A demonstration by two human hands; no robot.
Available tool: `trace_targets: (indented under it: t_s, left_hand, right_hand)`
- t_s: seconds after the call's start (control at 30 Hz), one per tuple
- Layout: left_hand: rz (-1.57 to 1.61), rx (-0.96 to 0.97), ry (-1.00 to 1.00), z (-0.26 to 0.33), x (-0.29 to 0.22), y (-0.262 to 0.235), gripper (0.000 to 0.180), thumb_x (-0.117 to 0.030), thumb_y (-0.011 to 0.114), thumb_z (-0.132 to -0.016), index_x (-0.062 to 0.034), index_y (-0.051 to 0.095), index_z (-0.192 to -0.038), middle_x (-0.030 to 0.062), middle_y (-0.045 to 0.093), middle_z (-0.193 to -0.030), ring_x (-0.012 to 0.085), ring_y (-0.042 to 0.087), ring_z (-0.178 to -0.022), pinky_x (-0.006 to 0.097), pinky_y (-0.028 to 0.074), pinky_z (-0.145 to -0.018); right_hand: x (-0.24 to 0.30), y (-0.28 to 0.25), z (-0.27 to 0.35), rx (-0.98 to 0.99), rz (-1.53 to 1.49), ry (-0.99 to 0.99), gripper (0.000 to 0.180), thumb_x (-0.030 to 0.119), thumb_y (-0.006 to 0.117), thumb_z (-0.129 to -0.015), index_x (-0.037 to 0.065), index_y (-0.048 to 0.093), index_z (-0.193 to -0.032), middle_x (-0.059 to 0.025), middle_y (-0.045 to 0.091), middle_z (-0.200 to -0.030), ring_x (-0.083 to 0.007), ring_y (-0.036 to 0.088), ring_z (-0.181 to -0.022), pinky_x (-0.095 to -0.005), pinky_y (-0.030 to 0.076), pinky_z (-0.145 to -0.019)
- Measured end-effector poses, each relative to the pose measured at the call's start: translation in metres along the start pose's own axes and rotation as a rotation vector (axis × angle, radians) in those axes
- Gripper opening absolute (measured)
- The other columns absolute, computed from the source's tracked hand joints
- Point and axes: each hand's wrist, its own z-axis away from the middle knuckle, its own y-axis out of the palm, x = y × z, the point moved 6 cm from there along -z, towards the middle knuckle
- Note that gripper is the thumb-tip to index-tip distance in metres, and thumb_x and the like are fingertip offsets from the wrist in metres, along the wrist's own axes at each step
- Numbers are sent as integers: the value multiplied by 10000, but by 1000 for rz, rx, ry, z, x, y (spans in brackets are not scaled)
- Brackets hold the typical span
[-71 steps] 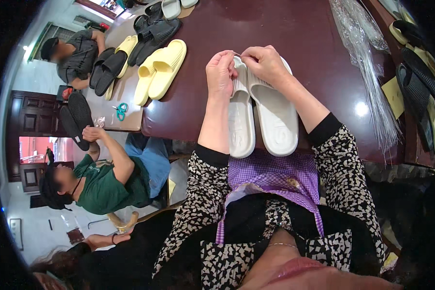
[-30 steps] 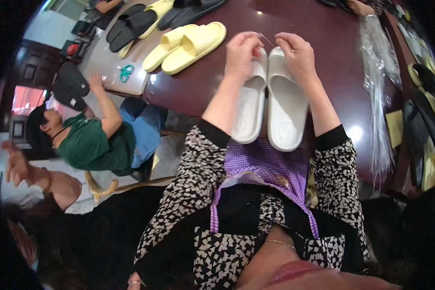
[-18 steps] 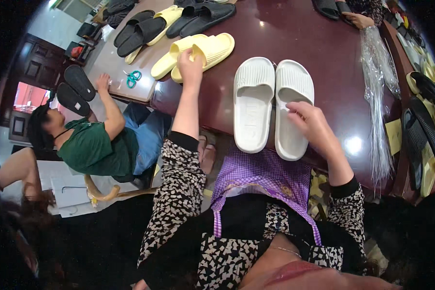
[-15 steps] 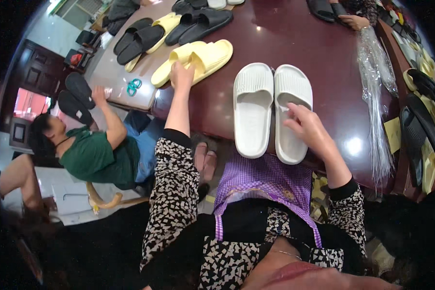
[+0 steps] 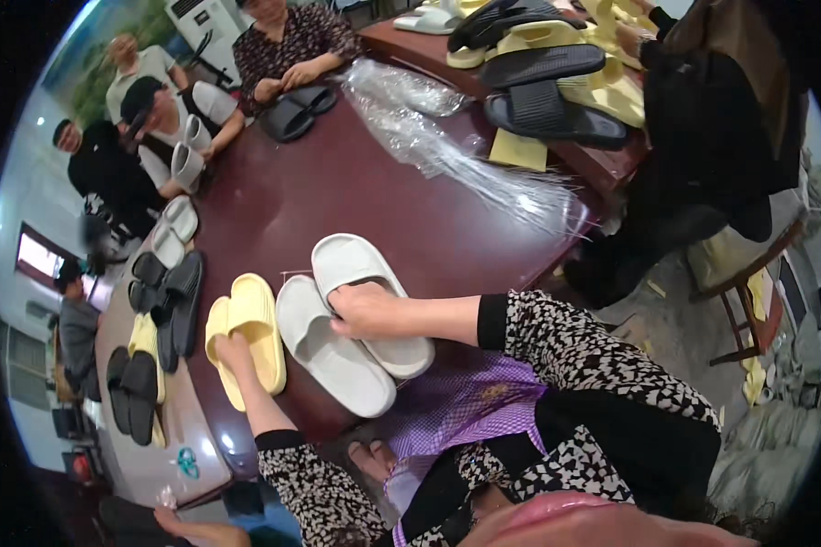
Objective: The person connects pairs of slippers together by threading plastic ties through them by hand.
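Head view: right hand (image 5: pixel 363 310) curled on white slippers (image 5: pixel 356 319) near table edge (image 5: pixel 337 428); left hand (image 5: pixel 233 351) apparently gripping yellow slippers (image 5: pixel 246 333).

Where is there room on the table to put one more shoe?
Bare dark table lies between the white slippers, the dark slippers and the clear plastic bags. The near-left edge by the yellow slippers is crowded.

Both arms extended forward, patterned sleeves to the wrists.
Right hand (image 5: pixel 365 310) palm down, fingers curled, knuckles up; left hand (image 5: pixel 231 351) reaching ahead, fingers bent downward.
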Motion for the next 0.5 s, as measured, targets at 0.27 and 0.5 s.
trace_targets:
  t_s: [0.27, 0.5]
  left_hand:
    - [-31, 23, -141, 9, -5, -11, 285, -92, 545, -805, 152, 556, -953, 326, 605, -915, 443, 597, -877, 443, 473, -763]
    - [-67, -3, -66, 10, -21, -2, 242, -74, 540, -807, 146, 574, -901, 317, 613, -879, 449, 603, -839, 446, 482, -733]
  right_hand:
    - [-50, -99, 38, -333, 42, -117, 235, 167, 548, -840, -27, 535, -972, -204, 588, -904, -382, 591, -800, -456, 468, -729]
    - [-159, -389, 3, -352, -500, 335, 429, 378, 385, -940, 51, 534, -1174, -89, 618, -1087, -191, 595, -928, -328, 488, -771]
